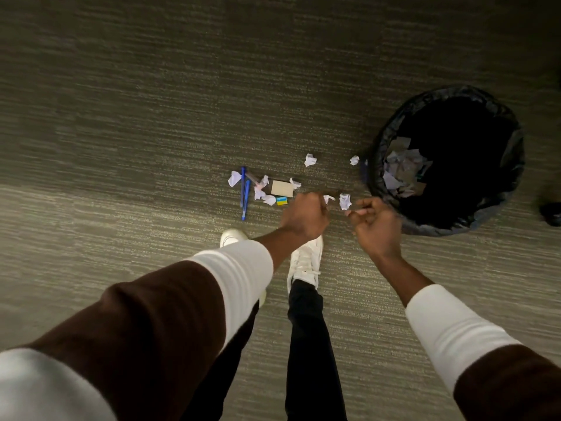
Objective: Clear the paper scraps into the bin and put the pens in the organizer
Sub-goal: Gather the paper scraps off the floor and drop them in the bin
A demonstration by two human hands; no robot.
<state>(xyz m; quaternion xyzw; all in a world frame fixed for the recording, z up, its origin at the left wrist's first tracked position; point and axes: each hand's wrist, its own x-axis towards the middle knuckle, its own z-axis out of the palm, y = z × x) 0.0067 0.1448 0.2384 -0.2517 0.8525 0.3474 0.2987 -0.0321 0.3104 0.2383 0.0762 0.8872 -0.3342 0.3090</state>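
White paper scraps point(310, 160), about nine on carpet, two blue pens point(243, 189), both hands curled, contents unclear.

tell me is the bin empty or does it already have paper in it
Not empty. The bin stands upright with its mouth open, and pale paper scraps lie inside against the black liner.

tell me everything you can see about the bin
The bin is round and dark, lined with a crinkled black plastic bag folded over its rim. It stands upright and open on the grey carpet, at the right of the view. Pale paper scraps lie inside against its left wall; the rest of the interior is too dark to read. Neither hand touches it, though the right hand is close beside it.
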